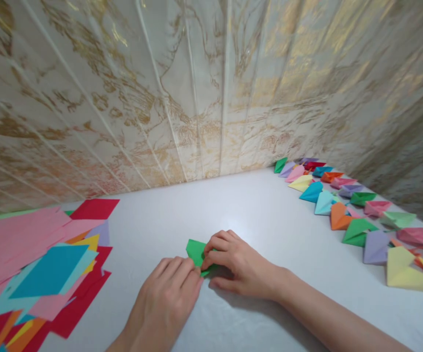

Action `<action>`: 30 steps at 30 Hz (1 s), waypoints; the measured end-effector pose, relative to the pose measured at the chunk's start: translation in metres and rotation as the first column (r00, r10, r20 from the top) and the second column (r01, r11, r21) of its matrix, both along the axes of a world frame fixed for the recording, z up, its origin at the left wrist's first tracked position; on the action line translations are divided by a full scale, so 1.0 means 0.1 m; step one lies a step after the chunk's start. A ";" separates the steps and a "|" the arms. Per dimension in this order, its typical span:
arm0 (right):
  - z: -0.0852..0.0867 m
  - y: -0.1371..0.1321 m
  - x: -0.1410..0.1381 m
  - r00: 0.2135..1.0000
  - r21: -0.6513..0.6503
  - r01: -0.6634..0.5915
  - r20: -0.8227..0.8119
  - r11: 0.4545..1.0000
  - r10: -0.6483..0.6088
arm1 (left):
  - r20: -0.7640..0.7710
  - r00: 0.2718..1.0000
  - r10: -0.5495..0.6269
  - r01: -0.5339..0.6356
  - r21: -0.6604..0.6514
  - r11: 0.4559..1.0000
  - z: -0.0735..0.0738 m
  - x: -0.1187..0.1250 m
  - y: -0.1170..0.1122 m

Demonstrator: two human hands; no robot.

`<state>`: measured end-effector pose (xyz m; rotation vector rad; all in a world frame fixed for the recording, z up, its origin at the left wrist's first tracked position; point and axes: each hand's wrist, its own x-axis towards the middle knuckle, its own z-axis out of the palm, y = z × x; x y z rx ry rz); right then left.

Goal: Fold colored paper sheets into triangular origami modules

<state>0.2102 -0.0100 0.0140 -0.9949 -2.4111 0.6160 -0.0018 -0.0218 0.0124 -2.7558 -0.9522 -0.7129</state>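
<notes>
The fingertips (208, 254) of the right hand (238, 266) are bent down and are pressed on the green paper (195, 250); a small near corner of this paper is seen between the index finger and the thumb, so the paper is held pinched there. The fingers (182, 269) of the left hand (167, 300) are curled and kept close together, and their tips are laid against the lower left edge of the same paper; it cannot be told whether the paper is gripped by them or only pressed down. The green paper is already folded, lies flat on the white table (255, 210) and is found between the two hands, mostly covered by them, with one pointed part left free on the far side. To the left, well apart from the hands, a loose pile of flat coloured sheets (20, 244) is spread, in which pink, red, orange and yellow are mixed; a teal sheet (52, 271) is placed on top of it. To the right, a row of folded paper pieces (343, 205) in many colours is laid along the marbled wall (196, 88); a yellow folded piece (405, 274) is the nearest of them.
</notes>
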 end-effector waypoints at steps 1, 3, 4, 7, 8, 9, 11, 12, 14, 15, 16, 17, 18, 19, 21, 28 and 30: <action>0.05 -0.01 0.00 1.000 0.004 0.030 0.000 1.000 -0.030 | 0.043 0.999 0.005 -0.003 -0.049 0.999 0.05 -0.01 0.00; 0.20 -0.04 0.00 0.994 -0.028 0.109 -0.015 0.994 -0.109 | 0.142 0.989 0.034 0.001 -0.241 0.971 0.15 0.00 0.00; 0.29 -0.06 0.01 0.989 -0.068 0.142 -0.018 0.988 -0.143 | 0.183 0.982 0.053 0.018 -0.363 0.932 0.20 0.01 -0.01; 0.48 -0.09 0.05 0.984 -0.163 0.179 0.050 0.970 -0.173 | 0.217 0.971 0.096 0.060 -0.615 0.786 0.27 0.10 -0.03; 0.51 -0.08 0.06 0.982 -0.162 0.178 0.095 0.971 -0.164 | 0.211 0.971 0.112 0.051 -0.641 0.766 0.27 0.13 -0.02; 0.51 -0.06 0.07 0.977 -0.140 0.178 0.141 0.974 -0.158 | 0.197 0.971 0.135 0.025 -0.648 0.762 0.25 0.16 -0.01; 0.45 -0.01 0.07 0.959 -0.056 0.187 0.228 0.981 -0.170 | 0.169 0.968 0.188 -0.040 -0.632 0.774 0.17 0.20 0.04; 0.39 0.02 0.06 0.947 -0.006 0.192 0.263 0.981 -0.184 | 0.157 0.966 0.205 -0.064 -0.622 0.780 0.12 0.20 0.07; 0.27 0.08 0.02 0.927 0.082 0.196 0.310 0.977 -0.212 | 0.145 0.964 0.222 -0.092 -0.603 0.792 0.02 0.19 0.13; 0.21 0.10 -0.01 0.920 0.109 0.193 0.325 0.975 -0.219 | 0.145 0.963 0.226 -0.100 -0.587 0.803 -0.03 0.17 0.15; 0.15 0.11 -0.03 0.917 0.125 0.187 0.334 0.974 -0.219 | 0.144 0.965 0.221 -0.106 -0.556 0.825 -0.06 0.15 0.16; 0.11 0.11 -0.06 0.916 0.132 0.180 0.339 0.975 -0.215 | 0.131 0.970 0.207 -0.115 -0.502 0.857 -0.09 0.13 0.17; 0.07 0.11 -0.08 0.916 0.142 0.170 0.343 0.975 -0.209 | 0.108 0.976 0.187 -0.123 -0.432 0.894 -0.10 0.11 0.17; 0.03 0.10 -0.10 0.915 0.167 0.155 0.348 0.974 -0.206 | 0.078 0.983 0.164 -0.125 -0.358 0.925 -0.11 0.10 0.17; -0.01 0.08 -0.12 0.912 0.253 0.120 0.353 0.960 -0.207 | 0.014 0.992 0.124 -0.117 -0.249 0.961 -0.10 0.09 0.18; -0.05 -0.04 -0.11 0.923 0.479 0.025 0.327 0.878 -0.204 | -0.094 0.995 0.038 -0.050 -0.133 0.990 -0.07 0.08 0.14; -0.07 -0.12 -0.09 0.918 0.492 0.017 0.336 0.870 -0.208 | -0.129 0.991 0.020 -0.033 -0.093 0.995 -0.09 0.07 0.09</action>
